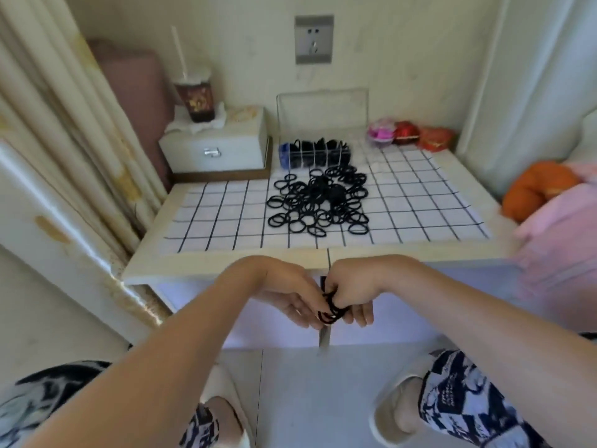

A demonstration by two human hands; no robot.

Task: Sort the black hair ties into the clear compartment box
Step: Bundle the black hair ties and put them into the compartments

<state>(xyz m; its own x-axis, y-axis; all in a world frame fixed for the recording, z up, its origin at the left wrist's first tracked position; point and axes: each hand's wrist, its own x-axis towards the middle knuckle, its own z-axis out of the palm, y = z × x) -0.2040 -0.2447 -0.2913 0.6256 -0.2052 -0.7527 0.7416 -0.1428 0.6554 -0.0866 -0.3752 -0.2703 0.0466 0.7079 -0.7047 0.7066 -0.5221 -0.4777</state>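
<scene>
beyond the table's far left corner, a small white drawer box (214,149) stands on a lower ledge, with a dark drink cup (194,100) and straw on tissue on top of it. on the table (226,263) lies a white cloth with a black grid (416,205), covering most of the top. at the far edge, about midway along, sits the clear compartment box (315,155) with its lid standing upright behind it; several of its narrow compartments already hold black ties, and a blue item shows at its left end. just in front of the box, a loose pile of black hair ties (319,202) spreads over the cloth toward the table's middle. in the far right corner rest pink and red small packages (410,134). below the near edge, in front of the table's front panel, the left hand (292,299) is half open, fingers touching a small bunch of ties (330,308), while the right hand (350,295) is curled around that same bunch. both hands meet just beneath the near edge's middle.
</scene>
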